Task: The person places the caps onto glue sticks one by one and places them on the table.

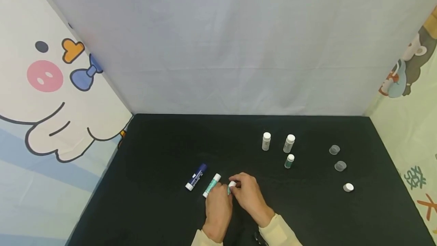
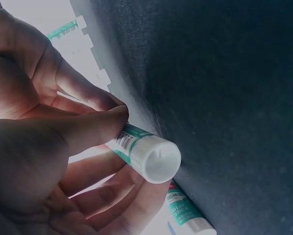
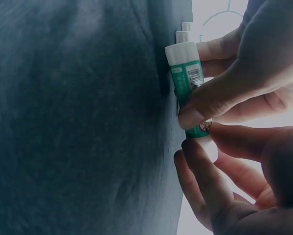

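A green-and-white glue stick (image 3: 188,78) is between my two hands. My left hand (image 1: 218,206) grips its labelled body, the thumb pressed over the green label in the left wrist view; a white end (image 2: 161,160) faces that camera. At the other white end, my right hand (image 1: 250,196) pinches with its fingertips (image 3: 191,147). Just left of my left hand, a second green-and-white glue stick (image 1: 211,186) lies on the black table. Farther left lies a dark blue glue stick (image 1: 196,177) with one white end. My left hand partly hides the held stick in the head view.
Two white cylinders (image 1: 266,141) with white tops and a smaller green one (image 1: 289,161) stand right of centre. Farther right are two clear cups or caps (image 1: 334,149) and a white cap (image 1: 348,187). A pale curtain (image 1: 239,48) rises behind the black table (image 1: 153,147).
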`<action>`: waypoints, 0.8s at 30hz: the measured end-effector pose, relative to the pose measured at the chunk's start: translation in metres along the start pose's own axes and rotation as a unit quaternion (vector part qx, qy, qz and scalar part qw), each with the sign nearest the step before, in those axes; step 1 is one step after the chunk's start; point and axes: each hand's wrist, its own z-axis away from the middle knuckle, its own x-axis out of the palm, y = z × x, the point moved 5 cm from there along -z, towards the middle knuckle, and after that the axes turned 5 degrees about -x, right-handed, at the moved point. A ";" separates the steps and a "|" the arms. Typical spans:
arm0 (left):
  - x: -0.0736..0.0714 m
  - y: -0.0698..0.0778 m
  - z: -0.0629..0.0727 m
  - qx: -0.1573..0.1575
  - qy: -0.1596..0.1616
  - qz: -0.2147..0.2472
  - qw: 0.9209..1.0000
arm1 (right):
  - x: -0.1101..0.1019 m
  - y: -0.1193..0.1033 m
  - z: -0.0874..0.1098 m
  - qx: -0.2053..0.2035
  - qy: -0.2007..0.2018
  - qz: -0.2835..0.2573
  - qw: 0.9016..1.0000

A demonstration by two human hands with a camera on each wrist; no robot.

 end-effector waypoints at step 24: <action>0.003 -0.002 0.002 -0.025 -0.019 0.002 1.000 | 0.006 0.000 0.001 -0.011 0.000 0.039 0.999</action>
